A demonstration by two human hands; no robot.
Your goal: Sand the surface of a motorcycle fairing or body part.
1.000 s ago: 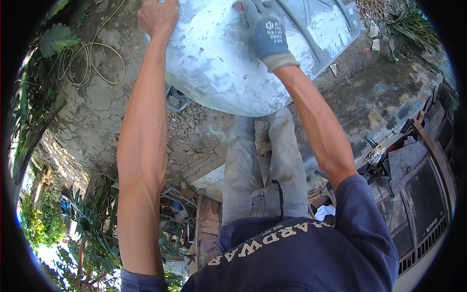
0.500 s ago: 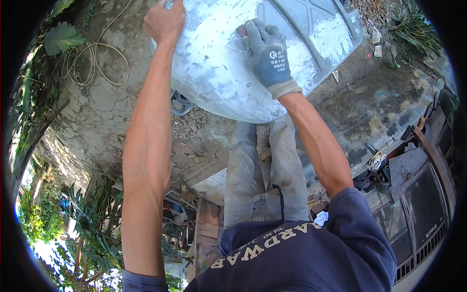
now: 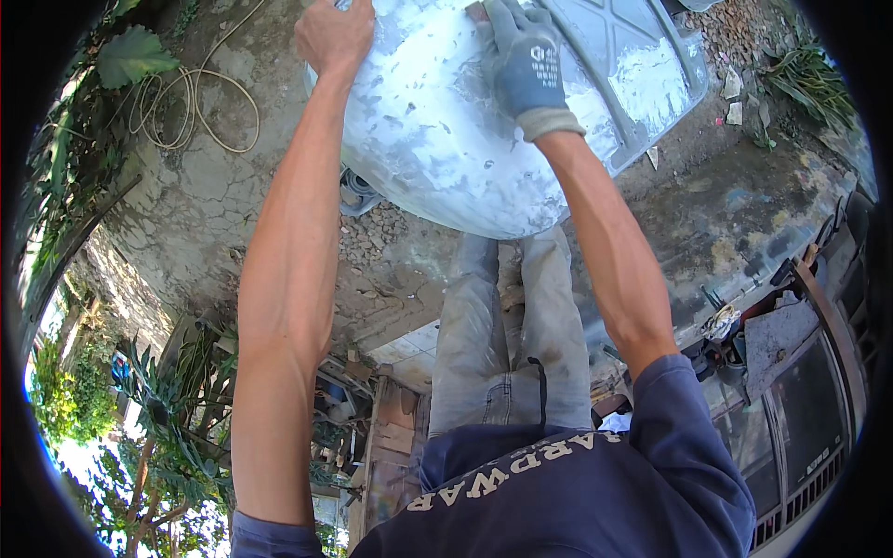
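A large curved panel (image 3: pixel 446 177), grey with smeared white patches and raised ribs on its right part, lies in front of me at the top of the view. My left hand (image 3: pixel 335 39) is bare and closed around the panel's left edge; its fingertips are partly hidden. On my right hand (image 3: pixel 526 67) is a grey-blue work glove. It presses flat on the white area, fingers pointing away from me. Under its fingertips shows the edge of a small reddish-brown piece (image 3: pixel 477 12) that looks like sandpaper.
A thin pale hose (image 3: pixel 257 126) lies coiled on cracked ground at left. Beneath the panel's near left edge sits a grey-blue coiled bundle (image 3: pixel 356 192). My legs (image 3: pixel 502 344) stand close below the panel. Clutter and a sheet of grey board (image 3: pixel 779 335) lie at right; plants border both sides.
My right hand has slid farther away from me across the panel, taking the reddish-brown piece along. The left hand keeps its hold on the edge. The whole view has shifted slightly.
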